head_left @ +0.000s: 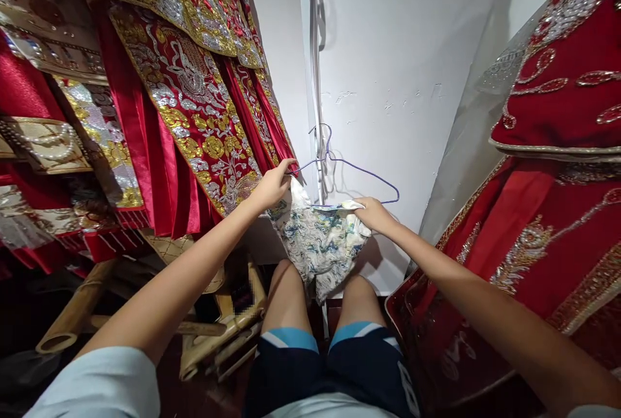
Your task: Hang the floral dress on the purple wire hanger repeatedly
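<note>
A pale garment (323,243) with a blue, green and yellow pattern and a ruffled texture hangs spread out above my knees. A thin purple clothes hanger (371,174) is partly inside it; the hanger's right end sticks out bare above my right hand. My left hand (274,188) pinches the garment's upper left corner close to the hanger's left arm. With its fingers closed, my right hand (373,216) grips the upper right edge of the cloth, below the hanger's end. The hook lies in front of a white metal post; whether it catches on anything I cannot tell.
Red dresses with gold and silver embroidery (194,94) hang close on the left. Another red beaded outfit (557,101) stands on the right beside clear plastic (456,146). The white metal post (314,68) runs up the wall (402,36). Bamboo furniture (228,334) sits low at left.
</note>
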A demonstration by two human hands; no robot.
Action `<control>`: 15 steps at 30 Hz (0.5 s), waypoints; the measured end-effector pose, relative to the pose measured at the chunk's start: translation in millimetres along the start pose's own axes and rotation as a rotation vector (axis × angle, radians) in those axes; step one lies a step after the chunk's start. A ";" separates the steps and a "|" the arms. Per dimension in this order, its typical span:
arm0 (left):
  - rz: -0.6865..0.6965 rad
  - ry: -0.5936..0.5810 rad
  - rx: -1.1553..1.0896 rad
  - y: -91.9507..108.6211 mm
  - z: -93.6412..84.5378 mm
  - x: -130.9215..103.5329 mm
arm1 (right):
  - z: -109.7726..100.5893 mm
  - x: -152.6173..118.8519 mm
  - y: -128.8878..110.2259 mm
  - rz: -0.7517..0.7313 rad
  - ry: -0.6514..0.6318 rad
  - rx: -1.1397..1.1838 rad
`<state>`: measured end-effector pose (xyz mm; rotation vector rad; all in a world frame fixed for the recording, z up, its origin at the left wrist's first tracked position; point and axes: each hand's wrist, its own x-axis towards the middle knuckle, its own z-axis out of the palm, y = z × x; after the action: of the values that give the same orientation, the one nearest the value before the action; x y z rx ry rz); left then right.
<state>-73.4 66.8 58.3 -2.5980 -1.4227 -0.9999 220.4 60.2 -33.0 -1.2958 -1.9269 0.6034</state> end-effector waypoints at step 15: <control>-0.162 0.159 0.138 -15.0 -7.9 3.2 | -102.9 1.2 8.7 0.127 -0.017 0.226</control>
<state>-87.8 75.6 62.1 -2.2837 -1.6180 -1.0569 305.3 63.2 25.6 -1.2766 -1.7418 0.8717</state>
